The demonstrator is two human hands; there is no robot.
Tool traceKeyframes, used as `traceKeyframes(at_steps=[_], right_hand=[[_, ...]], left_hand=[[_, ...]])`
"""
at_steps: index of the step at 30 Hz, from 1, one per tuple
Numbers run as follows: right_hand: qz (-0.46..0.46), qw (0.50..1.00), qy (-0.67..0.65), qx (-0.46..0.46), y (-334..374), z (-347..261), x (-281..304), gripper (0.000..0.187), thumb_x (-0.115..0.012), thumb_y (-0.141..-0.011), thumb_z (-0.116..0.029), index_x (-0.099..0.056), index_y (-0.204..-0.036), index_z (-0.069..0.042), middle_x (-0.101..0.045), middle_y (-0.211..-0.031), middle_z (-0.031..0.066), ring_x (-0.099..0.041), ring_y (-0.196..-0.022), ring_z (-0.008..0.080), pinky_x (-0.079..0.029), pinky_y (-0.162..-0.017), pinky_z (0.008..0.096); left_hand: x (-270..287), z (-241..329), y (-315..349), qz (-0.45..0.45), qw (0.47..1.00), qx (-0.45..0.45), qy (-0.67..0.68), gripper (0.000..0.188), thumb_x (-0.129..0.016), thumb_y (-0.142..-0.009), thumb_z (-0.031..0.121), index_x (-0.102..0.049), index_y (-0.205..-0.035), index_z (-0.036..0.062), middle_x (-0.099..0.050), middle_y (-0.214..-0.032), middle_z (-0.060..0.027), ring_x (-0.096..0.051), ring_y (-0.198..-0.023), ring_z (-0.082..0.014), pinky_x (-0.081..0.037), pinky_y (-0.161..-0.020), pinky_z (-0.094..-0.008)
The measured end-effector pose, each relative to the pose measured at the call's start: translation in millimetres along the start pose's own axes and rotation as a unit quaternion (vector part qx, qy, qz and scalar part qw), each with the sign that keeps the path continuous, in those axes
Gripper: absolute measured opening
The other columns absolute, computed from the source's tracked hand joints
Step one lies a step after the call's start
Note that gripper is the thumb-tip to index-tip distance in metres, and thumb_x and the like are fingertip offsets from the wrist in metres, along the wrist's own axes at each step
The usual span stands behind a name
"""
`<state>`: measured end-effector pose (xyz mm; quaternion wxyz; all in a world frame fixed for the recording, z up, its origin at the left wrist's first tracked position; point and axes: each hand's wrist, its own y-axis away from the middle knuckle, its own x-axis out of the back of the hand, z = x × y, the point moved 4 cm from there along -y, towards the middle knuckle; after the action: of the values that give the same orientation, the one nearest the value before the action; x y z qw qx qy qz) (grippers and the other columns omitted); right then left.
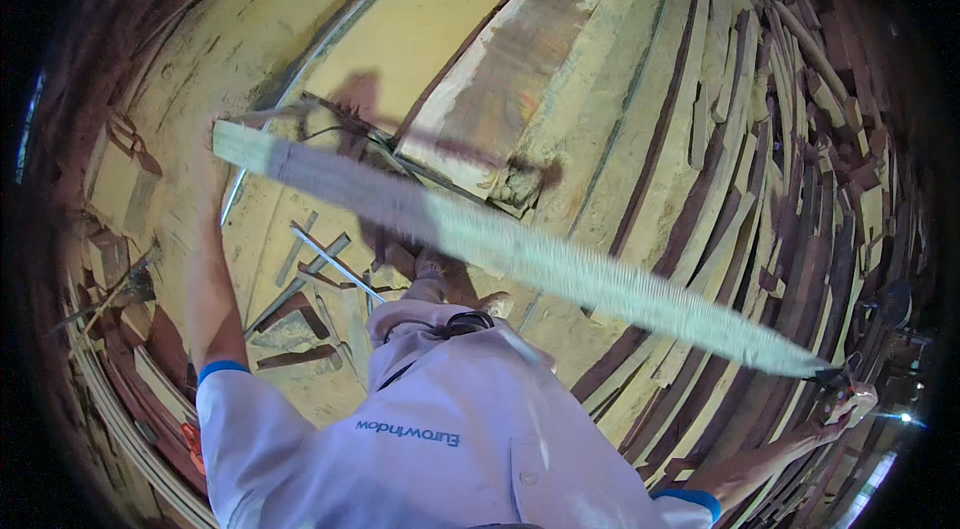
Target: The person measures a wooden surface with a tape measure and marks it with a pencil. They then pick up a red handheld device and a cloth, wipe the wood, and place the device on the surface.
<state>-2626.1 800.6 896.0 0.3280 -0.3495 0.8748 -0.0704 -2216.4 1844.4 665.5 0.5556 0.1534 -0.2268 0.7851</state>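
A long, pale, motion-blurred strip (pixel 520 246) slants downward rightward, narrowing at its right end.

A dusty, yellowish-tan floor (pixel 270 24) spreads under everything, with a long whitish panel (pixel 525 49) bearing a big brown stain lying flat toward the far side. Many long wood strips (pixel 745 119) cover the right side, lying lengthwise and packed closely, some overlapping. At the lower left, short wood scraps (pixel 300 357) lie scattered at different angles near a thin shiny bar (pixel 340 265), and a pale block (pixel 122 191) sits farther left.
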Motion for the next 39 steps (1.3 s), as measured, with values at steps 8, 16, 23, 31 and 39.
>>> traceKeyframes(at_steps=[8,16,23,31,39], right_hand=[[0.17,0.915,0.338,0.137,-23.6,-73.5,-6.7,0.045,-0.048,-0.093,-0.029,-0.045,-0.128,-0.002,-0.055,-0.116,0.0185,-0.057,-0.094,0.0241,-0.046,-0.075,0.0375],[0.136,0.94,0.313,-0.024,-31.6,-29.8,-8.4,0.044,-0.053,-0.092,-0.035,-0.053,-0.121,-0.003,-0.064,-0.102,0.0157,-0.064,-0.078,0.0222,-0.054,-0.061,0.0325],[0.107,0.951,0.288,-0.038,6.6,107.0,-61.4,0.045,-0.055,-0.09,-0.035,-0.051,-0.118,0.0,-0.064,-0.095,0.0151,-0.064,-0.072,0.021,-0.053,-0.051,0.0299],[-0.029,0.893,0.353,-0.277,-5.6,143.8,-75.1,0.044,-0.056,-0.09,-0.033,-0.05,-0.117,0.001,-0.064,-0.094,0.0149,-0.064,-0.069,0.0213,-0.052,-0.048,0.03],[0.022,0.945,0.217,-0.244,45.7,223.3,-72.6,0.045,-0.062,-0.087,-0.021,-0.049,-0.123,0.001,-0.063,-0.107,0.0148,-0.065,-0.09,0.0277,-0.058,-0.071,0.0419]], left_hand=[[124.4,-98.9,27.7,0.051,0.915,-0.14,-0.375,0.032,-0.055,-0.083,0.012,-0.06,-0.113,0.0036,-0.061,-0.117,-0.0172,-0.055,-0.113,-0.0353,-0.041,-0.097,-0.0387],[129.6,-166.4,49.1,-0.119,0.909,-0.037,-0.398,0.029,-0.055,-0.078,0.006,-0.062,-0.107,0.0061,-0.061,-0.099,-0.0173,-0.061,-0.092,-0.0344,-0.047,-0.08,-0.042],[21.9,-88.5,57.0,-0.099,0.957,0.159,-0.223,0.024,-0.056,-0.082,0.004,-0.066,-0.103,0.0091,-0.063,-0.094,-0.0113,-0.064,-0.083,-0.0241,-0.05,-0.066,-0.0357],[16.2,-29.4,1.6,-0.154,0.908,-0.118,-0.371,0.027,-0.06,-0.079,0.005,-0.064,-0.106,0.002,-0.064,-0.099,-0.0194,-0.063,-0.087,-0.0343,-0.05,-0.075,-0.0373],[68.2,-129.2,-13.8,-0.242,0.775,0.205,-0.547,0.041,-0.069,-0.072,0.032,-0.066,-0.085,-0.0066,-0.063,-0.073,-0.0234,-0.064,-0.073,-0.0361,-0.047,-0.068,-0.0429]])
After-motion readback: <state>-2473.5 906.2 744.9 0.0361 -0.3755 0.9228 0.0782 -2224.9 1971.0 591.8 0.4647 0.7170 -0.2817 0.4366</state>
